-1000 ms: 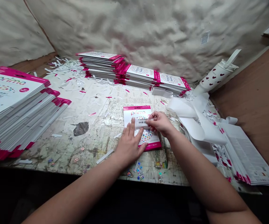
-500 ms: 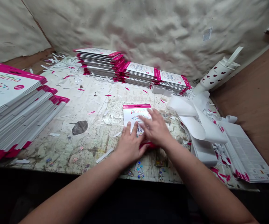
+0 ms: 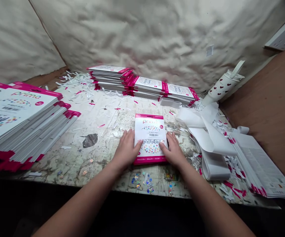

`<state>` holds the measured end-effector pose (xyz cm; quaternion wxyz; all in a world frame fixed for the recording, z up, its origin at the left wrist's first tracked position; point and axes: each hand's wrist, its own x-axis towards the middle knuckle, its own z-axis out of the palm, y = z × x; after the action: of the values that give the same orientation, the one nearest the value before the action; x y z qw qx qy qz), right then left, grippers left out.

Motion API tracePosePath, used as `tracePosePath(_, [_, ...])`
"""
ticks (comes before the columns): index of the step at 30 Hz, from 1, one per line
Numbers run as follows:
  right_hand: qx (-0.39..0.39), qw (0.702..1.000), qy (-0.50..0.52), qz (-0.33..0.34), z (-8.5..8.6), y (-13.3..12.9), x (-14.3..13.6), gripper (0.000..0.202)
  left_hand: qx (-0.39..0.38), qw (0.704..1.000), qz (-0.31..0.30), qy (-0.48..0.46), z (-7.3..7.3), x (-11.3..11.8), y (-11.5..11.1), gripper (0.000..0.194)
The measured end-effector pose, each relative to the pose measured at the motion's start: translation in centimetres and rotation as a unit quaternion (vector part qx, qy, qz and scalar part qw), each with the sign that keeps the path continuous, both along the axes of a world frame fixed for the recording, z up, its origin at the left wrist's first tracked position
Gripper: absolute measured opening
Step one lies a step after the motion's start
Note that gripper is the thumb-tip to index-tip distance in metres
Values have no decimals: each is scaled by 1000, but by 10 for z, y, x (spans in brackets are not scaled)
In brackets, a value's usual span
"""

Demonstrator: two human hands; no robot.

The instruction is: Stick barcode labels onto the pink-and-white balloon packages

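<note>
Between my hands a flat white-and-pink printed packet point(image 3: 150, 134) lies face up, marked "prima" and "birthday", with a hang slot at its far edge. My left hand point(image 3: 126, 148) grips its left side, thumb on the face and fingers along the edge. On the opposite side my right hand point(image 3: 174, 149) holds it the same way. Scattered shiny confetti point(image 3: 148, 187) lies just in front of the packet, near the table's front edge.
A large stack of similar packets point(image 3: 26, 98) stands at left. More stacks point(image 3: 110, 69) line the back. At right are curled white backing strips point(image 3: 214, 138), more packets point(image 3: 268, 161) lying back up and a tilted heart-patterned tumbler point(image 3: 221, 87). Paper scraps litter the worn table point(image 3: 110, 131).
My hands have parted from the packet's face to its two sides, uncovering its print. The right hand came down from over the top. The view has shifted slightly.
</note>
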<state>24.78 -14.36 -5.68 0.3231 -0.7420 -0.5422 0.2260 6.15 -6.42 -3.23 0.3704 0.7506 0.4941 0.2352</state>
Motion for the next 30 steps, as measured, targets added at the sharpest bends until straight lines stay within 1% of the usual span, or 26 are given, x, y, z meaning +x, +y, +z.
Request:
tracePosePath(1, [38, 994, 103, 6, 6, -2, 0, 53, -60, 993, -6, -105, 5, -2, 2, 59])
tracePosePath(2, [65, 975, 213, 13, 13, -3, 0, 49, -129, 970, -19, -204, 10, -4, 4, 59])
tracePosePath(3, [78, 945, 317, 21, 23, -4, -1, 44, -201, 938, -39, -281, 16, -7, 6, 59])
tracePosePath(4, [78, 911, 403, 28, 33, -5, -2, 41, -268, 902, -63, -331, 22, -10, 9, 60])
tracePosePath(5, [68, 882, 465, 35, 44, -5, -3, 38, -326, 872, -83, -356, 26, -12, 11, 59])
tracePosePath(6, [54, 862, 503, 40, 54, -4, -4, 35, -372, 849, -99, -363, 30, -14, 14, 59])
tracePosePath(7, [38, 851, 523, 45, 63, -1, -5, 32, -407, 832, -107, -361, 32, -16, 16, 58])
tracePosePath(9, [4, 844, 535, 41, 75, 6, -6, 27, -455, 815, -104, -345, 33, -20, 20, 54])
tracePosePath(11, [-15, 841, 541, 16, 78, 15, -4, 22, -470, 813, -88, -333, 33, -23, 23, 48])
tracePosePath(12, [-4, 841, 541, 2, 77, 18, -3, 21, -457, 820, -82, -335, 32, -26, 24, 47])
tracePosePath(13, [22, 843, 537, -8, 75, 21, -1, 21, -429, 834, -78, -338, 32, -28, 24, 48])
tracePosePath(14, [61, 849, 525, -11, 72, 21, 1, 23, -386, 855, -77, -339, 33, -32, 23, 47])
tracePosePath(16, [148, 867, 476, 8, 68, 18, 6, 27, -262, 909, -82, -314, 34, -37, 21, 43])
tracePosePath(17, [182, 880, 438, 26, 67, 15, 8, 25, -189, 935, -87, -287, 35, -39, 19, 40])
tracePosePath(18, [205, 894, 396, 43, 66, 11, 9, 21, -112, 956, -87, -257, 37, -40, 16, 37])
tracePosePath(19, [217, 909, 350, 60, 65, 8, 10, 15, -35, 969, -81, -229, 38, -41, 12, 36])
tracePosePath(20, [218, 925, 302, 79, 64, 5, 10, 11, 39, 974, -71, -210, 40, -40, 9, 37])
tracePosePath(21, [214, 938, 252, 103, 64, 3, 9, 9, 104, 971, -61, -205, 41, -38, 5, 41])
tracePosePath(22, [208, 948, 205, 127, 63, 1, 7, 11, 153, 963, -53, -214, 43, -36, 0, 47])
tracePosePath(23, [206, 953, 165, 147, 62, 1, 5, 14, 184, 953, -51, -234, 45, -34, -4, 52])
tracePosePath(24, [207, 956, 133, 161, 61, 1, 3, 17, 198, 945, -55, -256, 47, -31, -7, 55])
tracePosePath(26, [215, 958, 99, 164, 58, 2, -1, 21, 204, 932, -71, -291, 50, -27, -12, 55])
tracePosePath(30, [216, 959, 91, 156, 54, 3, -3, 22, 206, 931, -80, -290, 52, -24, -14, 55])
